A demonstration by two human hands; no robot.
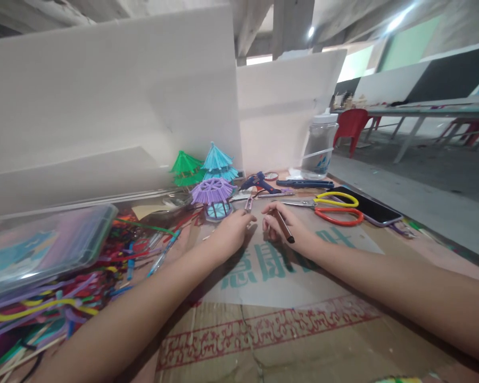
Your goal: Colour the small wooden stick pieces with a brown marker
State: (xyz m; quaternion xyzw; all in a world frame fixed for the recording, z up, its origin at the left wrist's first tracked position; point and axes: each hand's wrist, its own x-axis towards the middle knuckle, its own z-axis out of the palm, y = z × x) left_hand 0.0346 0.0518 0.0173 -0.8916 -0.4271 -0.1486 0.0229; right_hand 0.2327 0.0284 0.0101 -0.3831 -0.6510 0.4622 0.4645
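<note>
R hand (301, 227) grips slim dark-brown pen-shaped stick (284, 227), its black end toward the wearer; L hand (234, 230) has fingers bent by small pale-purple loop (249, 203), can't tell if it's held; mini pavilion w/ purple fringed roof (213, 191) stands just beyond L hand, a bit left; metal scissors w/ yellow & orange-red handles (315, 202) lie just beyond R hand; white sheet w/ green lettering (271, 296) lies under both.
</note>
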